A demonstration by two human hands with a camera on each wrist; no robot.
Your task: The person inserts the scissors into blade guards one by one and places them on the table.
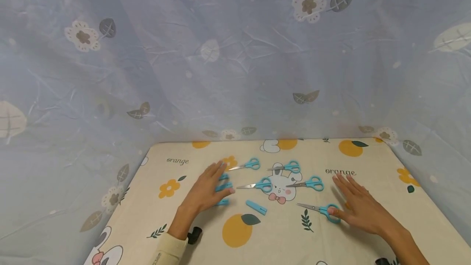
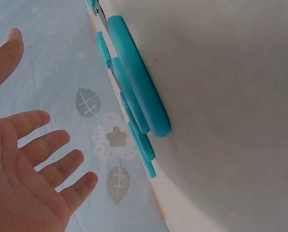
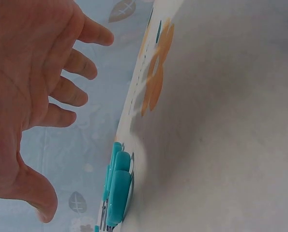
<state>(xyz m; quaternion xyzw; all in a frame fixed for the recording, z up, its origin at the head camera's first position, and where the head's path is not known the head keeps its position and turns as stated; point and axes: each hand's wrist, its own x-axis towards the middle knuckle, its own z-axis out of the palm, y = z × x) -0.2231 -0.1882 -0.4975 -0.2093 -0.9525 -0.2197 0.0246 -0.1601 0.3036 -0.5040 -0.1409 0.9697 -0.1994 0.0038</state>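
Note:
Several pairs of scissors with light-blue handles lie apart on the table, their blades pointing left. My left hand [image 1: 206, 189], fingers straight and holding nothing, hovers over light-blue blade covers [image 1: 224, 186], which it partly hides. In the left wrist view the covers [image 2: 140, 77] lie in a row beyond the open palm. Another blade cover [image 1: 256, 207] lies by itself nearer the front. My right hand [image 1: 362, 207], also spread and holding nothing, is nearest the front-right scissors [image 1: 321, 209]; its thumb overlaps their handle from above. The right wrist view shows scissor handles [image 3: 119, 193] below the palm.
A cream tablecloth [image 1: 287, 240] printed with oranges, flowers and a rabbit covers the table. More scissors [image 1: 254, 185] lie around the middle, with others [image 1: 250, 164] farther back. A grey-blue patterned curtain [image 1: 235, 72] hangs behind and along both sides.

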